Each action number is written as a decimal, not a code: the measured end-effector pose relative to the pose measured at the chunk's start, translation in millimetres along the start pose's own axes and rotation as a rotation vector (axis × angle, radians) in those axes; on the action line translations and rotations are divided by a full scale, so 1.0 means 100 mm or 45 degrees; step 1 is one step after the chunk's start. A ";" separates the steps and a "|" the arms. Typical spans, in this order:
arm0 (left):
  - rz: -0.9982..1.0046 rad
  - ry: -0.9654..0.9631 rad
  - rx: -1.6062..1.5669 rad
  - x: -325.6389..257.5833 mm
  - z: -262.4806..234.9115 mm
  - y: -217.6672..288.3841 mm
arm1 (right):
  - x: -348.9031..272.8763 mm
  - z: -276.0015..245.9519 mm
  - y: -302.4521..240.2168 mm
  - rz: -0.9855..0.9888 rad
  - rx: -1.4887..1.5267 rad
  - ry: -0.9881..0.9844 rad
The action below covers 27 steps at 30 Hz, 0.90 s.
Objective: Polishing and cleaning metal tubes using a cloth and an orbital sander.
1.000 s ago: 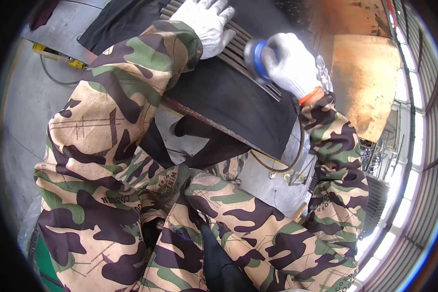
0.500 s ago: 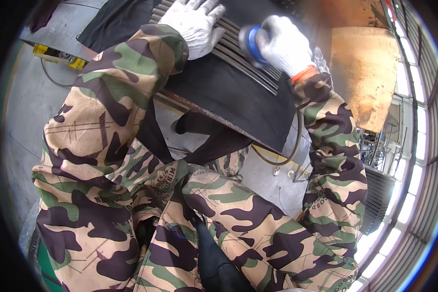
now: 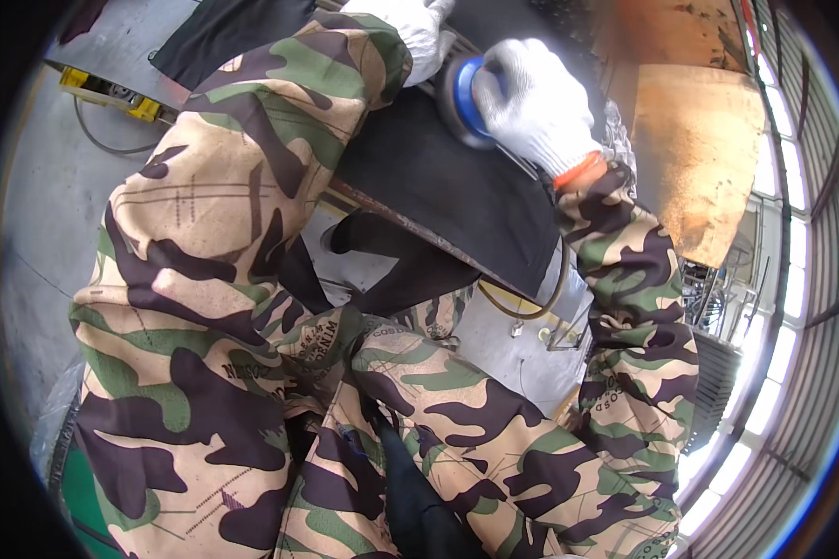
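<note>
My right hand (image 3: 538, 104), in a white knit glove with an orange cuff, is wrapped round a round sander with a blue body (image 3: 469, 97). Its blurred grey disc lies over narrow metal strips (image 3: 518, 162), hiding part of them. Up at the top edge of the picture, my left hand (image 3: 408, 30), gloved in white too, rests by the same strips with its fingers apart and partly cut off. Under the strips spreads a black cloth (image 3: 419, 172) covering the workbench.
The bench's rusty edge (image 3: 408, 216) runs in front of me. A hose (image 3: 543, 307) loops below its right end. Brownish boards (image 3: 694, 158) stand at the right. A yellow device (image 3: 112, 96) with a cable sits at the left, near another dark cloth (image 3: 224, 42).
My left hand has slid up and to the right, partly out of the picture. The sander has shifted slightly left and down, with my right hand still round it.
</note>
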<state>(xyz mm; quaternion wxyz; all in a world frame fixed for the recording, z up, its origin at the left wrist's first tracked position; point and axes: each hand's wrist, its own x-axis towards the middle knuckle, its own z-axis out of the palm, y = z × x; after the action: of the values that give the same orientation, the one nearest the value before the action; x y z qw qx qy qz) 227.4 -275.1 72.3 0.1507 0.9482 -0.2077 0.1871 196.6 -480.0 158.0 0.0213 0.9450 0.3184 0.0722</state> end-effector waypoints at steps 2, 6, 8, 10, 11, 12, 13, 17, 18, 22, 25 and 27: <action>0.003 0.031 0.023 0.03 0.01 -0.01 | 0.14 0.02 0.10 0.083 -0.029 -0.032; 0.017 -0.083 -0.063 0.11 -0.08 0.02 | 0.19 0.10 0.31 0.188 -0.074 -0.053; 0.011 0.009 0.018 0.13 0.03 -0.01 | 0.06 0.01 0.20 0.128 -0.022 -0.073; -0.023 -0.069 0.000 0.17 0.00 -0.05 | 0.13 -0.04 0.15 0.156 -0.020 -0.097; -0.043 -0.151 -0.041 0.20 -0.09 -0.05 | 0.13 -0.07 0.14 0.195 -0.027 -0.115; -0.029 0.086 0.000 0.19 0.14 -0.07 | 0.15 -0.08 0.20 0.256 -0.040 -0.094; -0.016 0.096 -0.015 0.25 0.07 0.01 | 0.10 -0.12 0.25 0.270 -0.056 -0.095; -0.037 -0.095 0.032 0.06 0.08 -0.08 | -0.03 0.13 0.07 0.061 0.005 -0.058; -0.046 -0.166 -0.005 0.10 -0.04 -0.07 | -0.01 0.10 0.09 0.077 -0.005 -0.043; -0.068 0.029 0.006 0.15 0.15 -0.04 | 0.17 0.05 0.29 0.239 -0.064 -0.032; -0.030 -0.082 -0.044 0.34 -0.06 0.15 | -0.06 -0.14 0.37 0.201 -0.120 -0.084; -0.067 -0.273 0.023 0.10 -0.09 -0.07 | -0.02 0.14 0.02 0.053 0.048 0.024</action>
<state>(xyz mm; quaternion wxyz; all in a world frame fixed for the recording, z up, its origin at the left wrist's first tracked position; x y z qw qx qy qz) 236.2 -268.9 83.3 0.1239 0.9692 -0.1960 0.0824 198.7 -483.0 144.2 -0.0009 0.9509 0.3002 0.0754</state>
